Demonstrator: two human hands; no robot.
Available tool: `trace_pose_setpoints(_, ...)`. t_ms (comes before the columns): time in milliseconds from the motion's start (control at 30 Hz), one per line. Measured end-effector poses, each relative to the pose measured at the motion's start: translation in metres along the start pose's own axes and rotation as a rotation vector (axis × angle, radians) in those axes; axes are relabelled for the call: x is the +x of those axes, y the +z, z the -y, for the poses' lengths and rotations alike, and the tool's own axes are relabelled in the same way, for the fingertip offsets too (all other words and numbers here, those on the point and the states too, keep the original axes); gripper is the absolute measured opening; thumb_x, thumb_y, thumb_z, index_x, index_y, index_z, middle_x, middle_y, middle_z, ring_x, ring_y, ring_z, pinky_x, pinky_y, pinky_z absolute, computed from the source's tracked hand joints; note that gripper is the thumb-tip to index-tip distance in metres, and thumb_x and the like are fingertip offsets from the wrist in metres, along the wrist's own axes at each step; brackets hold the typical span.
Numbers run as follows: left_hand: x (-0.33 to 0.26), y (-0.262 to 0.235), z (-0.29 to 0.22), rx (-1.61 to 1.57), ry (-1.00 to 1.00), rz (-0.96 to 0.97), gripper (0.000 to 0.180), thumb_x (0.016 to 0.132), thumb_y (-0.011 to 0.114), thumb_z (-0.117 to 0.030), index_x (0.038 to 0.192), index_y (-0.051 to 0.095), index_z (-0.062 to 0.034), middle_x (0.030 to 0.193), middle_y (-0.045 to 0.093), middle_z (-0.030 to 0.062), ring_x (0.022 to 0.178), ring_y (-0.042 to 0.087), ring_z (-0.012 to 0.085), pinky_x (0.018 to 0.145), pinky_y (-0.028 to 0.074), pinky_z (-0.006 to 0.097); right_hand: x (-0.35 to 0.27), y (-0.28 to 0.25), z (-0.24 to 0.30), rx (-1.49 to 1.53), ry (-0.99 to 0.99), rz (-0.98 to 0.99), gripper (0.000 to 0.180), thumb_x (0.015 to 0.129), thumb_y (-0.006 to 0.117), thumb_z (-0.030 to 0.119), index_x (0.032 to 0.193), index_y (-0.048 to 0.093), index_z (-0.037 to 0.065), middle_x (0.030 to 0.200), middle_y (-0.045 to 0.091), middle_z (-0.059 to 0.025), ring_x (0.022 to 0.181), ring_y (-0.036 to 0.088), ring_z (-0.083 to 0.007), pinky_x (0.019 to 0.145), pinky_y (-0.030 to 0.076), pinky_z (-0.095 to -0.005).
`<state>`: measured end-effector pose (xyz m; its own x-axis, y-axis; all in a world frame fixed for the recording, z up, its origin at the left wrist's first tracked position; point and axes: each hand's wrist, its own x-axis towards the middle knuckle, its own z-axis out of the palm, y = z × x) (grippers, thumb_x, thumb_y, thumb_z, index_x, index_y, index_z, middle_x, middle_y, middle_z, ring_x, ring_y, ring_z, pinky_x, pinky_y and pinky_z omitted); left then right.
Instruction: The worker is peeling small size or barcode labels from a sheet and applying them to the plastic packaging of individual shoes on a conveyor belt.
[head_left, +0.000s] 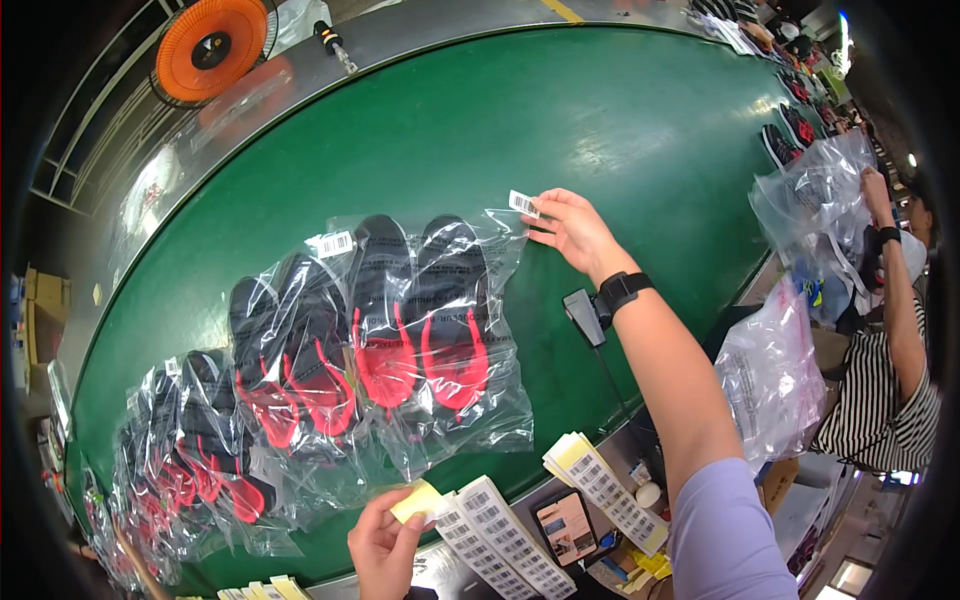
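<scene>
Sticking labels on bagged shoes looks like the step we're on, if we're reading this right. Our right hand [565, 228] has a small white barcode label [523, 204] pinched at the fingertips, up by the top right corner of the nearest clear bag [512, 405]. We can't tell whether the label is touching the plastic. That bag lies flat on the green work surface [420, 130] with a pair of black-and-red shoes [455, 275] inside, and more bagged pairs run off to our left.

Meanwhile our left hand [388, 540] is gripping some yellow backing paper [418, 502] between thumb and fingers, right by the label sheets [500, 535] at the near edge. Can't say for sure if it's joined to them.

The neighbouring bag seems to have its own label [335, 244] near the top, and we can't spot one on the nearest bag, so we'd guess this one is due. Next move, in our opinion: smooth out that crinkly corner, set the label down straight, press it flat, and only then let go. Wrinkles are what we'd watch for.
</scene>
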<state>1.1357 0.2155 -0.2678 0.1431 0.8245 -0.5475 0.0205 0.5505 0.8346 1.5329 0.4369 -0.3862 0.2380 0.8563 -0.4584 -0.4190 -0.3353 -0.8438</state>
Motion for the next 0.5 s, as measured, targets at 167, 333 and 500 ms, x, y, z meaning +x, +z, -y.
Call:
trace_pose_setpoints(167,-0.009,0.013,0.005,-0.031,0.014,-0.026,0.027,0.094,0.058,0.002,0.121,0.056,0.0077,0.105,0.068,0.0155,0.094,0.068,0.0188,0.083,0.060,0.034,0.012,0.002,0.004,-0.241,0.077,-0.026,0.006,0.090,0.067,0.007,0.091,0.061,0.007,0.095,0.066,-0.0067,0.086,0.065,-0.0187,0.077,0.053,-0.0357)
trace_pose_setpoints(333,-0.031,0.008,0.013,-0.020,0.016,-0.114,0.027,0.091,0.062,0.004,0.118,0.060,0.0058,0.099,0.069,0.0106,0.083,0.064,0.0103,0.072,0.053,0.024,0.031,0.025,-0.023,-0.494,-0.076,-0.111,0.010,0.082,0.072,0.005,0.081,0.062,0.004,0.080,0.065,-0.0060,0.073,0.063,-0.0158,0.065,0.052,-0.0333)
trace_pose_setpoints(500,-0.069,-0.024,0.042,0.127,0.094,-0.072,0.022,0.089,0.072,-0.011,0.109,0.069,-0.0035,0.080,0.066,0.0036,0.059,0.053,0.0093,0.055,0.043,0.024,0.030,0.037,-0.054,-1.251,-0.305,-0.026,0.028,0.081,0.075,0.029,0.085,0.071,0.002,0.076,0.068,-0.0085,0.071,0.061,-0.0191,0.066,0.048,-0.0349)
